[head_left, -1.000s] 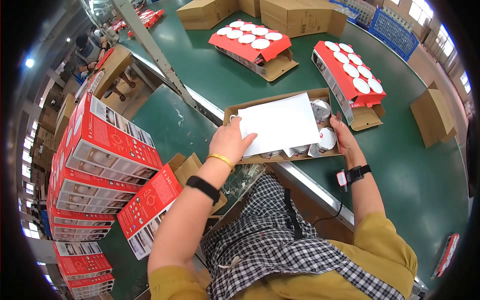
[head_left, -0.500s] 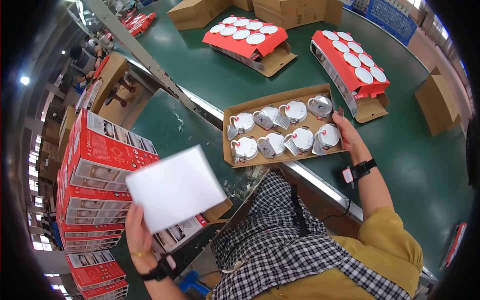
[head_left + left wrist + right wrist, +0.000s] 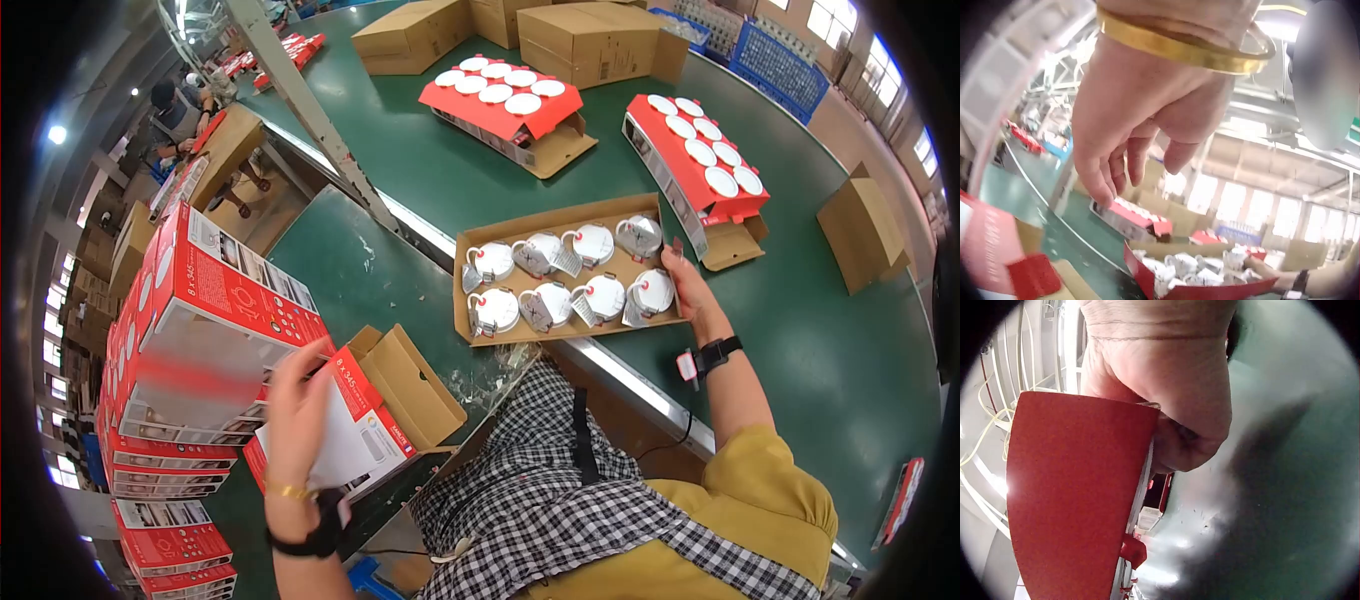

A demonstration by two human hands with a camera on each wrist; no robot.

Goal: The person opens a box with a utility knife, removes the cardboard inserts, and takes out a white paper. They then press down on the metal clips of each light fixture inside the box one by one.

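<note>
My right hand (image 3: 692, 290) grips the right end of a shallow cardboard box (image 3: 545, 332), brown inside and red outside. In it sit two rows of round downlights (image 3: 595, 243), with silvery-white backs and folded leads. The right wrist view shows the box's red wall (image 3: 1079, 487) against the hand. My left hand (image 3: 298, 415) is over a red-and-white printed carton (image 3: 390, 430) with brown flaps standing out. In the left wrist view, the left hand (image 3: 1147, 106) hangs with loosely bent fingers and nothing between them. A blurred red streak (image 3: 195, 378) shows beside it.
A stack of red printed cartons (image 3: 235, 300) stands at the left. Two open red boxes of white discs (image 3: 505, 95) (image 3: 700, 150) sit farther back. Brown cartons (image 3: 590, 40) line the far side; another (image 3: 865, 230) stands right. A metal post (image 3: 310, 115) rises near the bench.
The left hand first lifted a white sheet off the downlights and carried it left, over the printed carton. The hand is now without the sheet. The right hand keeps its grip on the box.
</note>
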